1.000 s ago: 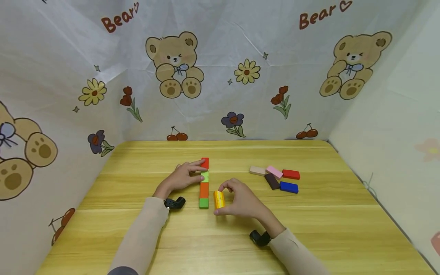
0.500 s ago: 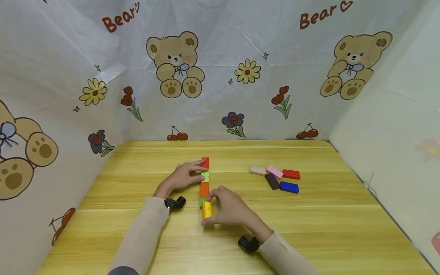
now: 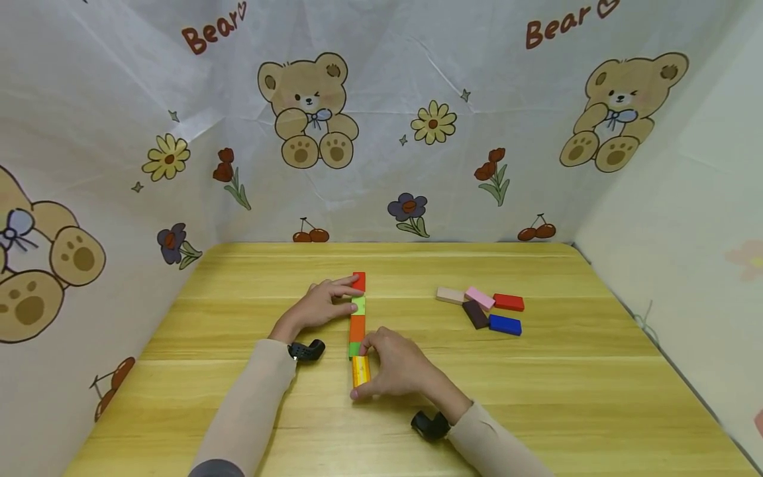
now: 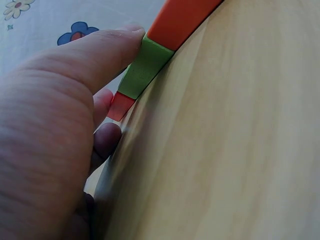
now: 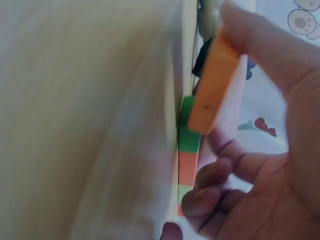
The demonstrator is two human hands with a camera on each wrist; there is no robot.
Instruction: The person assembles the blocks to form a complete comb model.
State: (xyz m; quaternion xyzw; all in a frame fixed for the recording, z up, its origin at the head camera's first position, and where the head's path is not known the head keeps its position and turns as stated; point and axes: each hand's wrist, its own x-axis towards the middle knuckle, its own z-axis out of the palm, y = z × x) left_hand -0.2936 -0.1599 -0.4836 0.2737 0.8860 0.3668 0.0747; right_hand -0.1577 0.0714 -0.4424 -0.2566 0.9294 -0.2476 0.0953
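Note:
In the head view a row of blocks runs away from me: a green block (image 3: 354,348), an orange block (image 3: 357,327), a light green block (image 3: 359,305) and a red block (image 3: 359,278) at the far end. My left hand (image 3: 318,305) lies over the far part, fingers extended onto the red block and thumb on the light green one. My right hand (image 3: 398,364) pinches a yellow-and-orange block (image 3: 361,372) between thumb and index finger at the row's near end. The right wrist view shows that block (image 5: 212,87) tilted, overlapping the row's green block (image 5: 187,135).
To the right on the wooden table (image 3: 572,384) lies a loose group: a beige block (image 3: 450,295), a pink block (image 3: 479,298), a dark brown block (image 3: 475,315), a red block (image 3: 508,302) and a blue block (image 3: 505,324). Behind hangs a bear-print cloth (image 3: 369,199).
My right hand has carried the yellow-and-orange block left and toward me, from beside the row to its near end. The left hand has stayed on the far blocks.

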